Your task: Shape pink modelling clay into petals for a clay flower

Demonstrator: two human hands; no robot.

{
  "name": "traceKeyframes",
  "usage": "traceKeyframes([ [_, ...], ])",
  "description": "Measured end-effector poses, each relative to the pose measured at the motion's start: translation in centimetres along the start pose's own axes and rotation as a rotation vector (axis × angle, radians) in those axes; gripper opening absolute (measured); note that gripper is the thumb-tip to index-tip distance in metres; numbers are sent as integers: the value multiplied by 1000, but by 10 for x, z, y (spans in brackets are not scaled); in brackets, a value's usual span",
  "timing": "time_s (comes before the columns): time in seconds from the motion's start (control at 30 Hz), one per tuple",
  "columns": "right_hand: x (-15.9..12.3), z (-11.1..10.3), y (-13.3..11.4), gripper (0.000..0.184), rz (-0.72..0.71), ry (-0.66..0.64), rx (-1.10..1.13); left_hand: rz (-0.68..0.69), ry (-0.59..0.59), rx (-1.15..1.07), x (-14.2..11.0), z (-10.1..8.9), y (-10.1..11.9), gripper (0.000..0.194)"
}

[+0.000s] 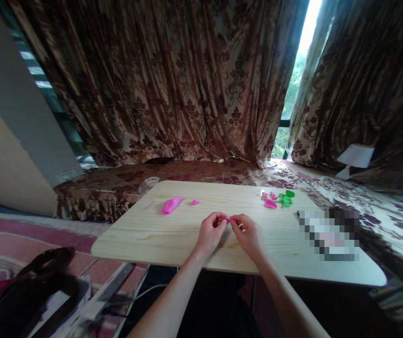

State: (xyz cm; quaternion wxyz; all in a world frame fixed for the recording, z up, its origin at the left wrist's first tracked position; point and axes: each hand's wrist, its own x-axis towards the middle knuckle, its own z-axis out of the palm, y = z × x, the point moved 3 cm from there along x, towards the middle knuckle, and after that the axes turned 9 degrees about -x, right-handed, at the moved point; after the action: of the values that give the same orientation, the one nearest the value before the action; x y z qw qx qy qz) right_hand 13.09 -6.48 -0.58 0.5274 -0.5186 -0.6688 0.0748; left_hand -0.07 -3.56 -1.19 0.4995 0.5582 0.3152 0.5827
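Over the front middle of the table (183,239), my left hand (212,230) and my right hand (247,232) meet at the fingertips. Both pinch one small piece of pink modelling clay (228,219), mostly covered by the fingers. Farther left on the wood lies a larger elongated pink clay lump (171,205). Between it and my hands sits a tiny pink clay bit (195,202). Towards the back right are green leaf-like pieces (286,199), a flat pink piece (270,203) and several small pink-and-white bits (269,195).
A blurred-out flat object (328,237) rests on the table's right side. Behind the left corner is a clear plastic bag (148,184). A white lamp (356,156) stands on the patterned ledge at right. A dark bag (28,295) and a power strip (106,291) lie at lower left.
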Motion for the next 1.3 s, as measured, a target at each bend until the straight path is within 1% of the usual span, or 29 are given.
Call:
traceKeyframes([
  [0.27, 0, 1, 2, 14, 24, 4, 10, -15, -37, -15, -1, 1, -1, 13],
  [0.43, 0, 1, 5, 16, 41, 29, 37, -22, -62, -30, -3, 4, 2, 24],
  [0.5, 0, 0, 5, 16, 39, 32, 49, -18, -80, -18, -3, 5, 3, 22],
  [0.63, 1, -2, 1, 15, 9, 22, 60, -6, -100, 21, -2, 6, 3, 17],
  [0.87, -1, -7, -9, 22, -74, 33, 54, -10, -98, 43, -2, 5, 1, 17],
  [1.0, -2, -6, -9, 24, -110, 29, 45, -11, -98, 60, -3, 6, 2, 18],
  [1.3, -3, -10, -10, 32, -145, 21, 37, -9, -112, 75, -4, 7, 3, 14],
])
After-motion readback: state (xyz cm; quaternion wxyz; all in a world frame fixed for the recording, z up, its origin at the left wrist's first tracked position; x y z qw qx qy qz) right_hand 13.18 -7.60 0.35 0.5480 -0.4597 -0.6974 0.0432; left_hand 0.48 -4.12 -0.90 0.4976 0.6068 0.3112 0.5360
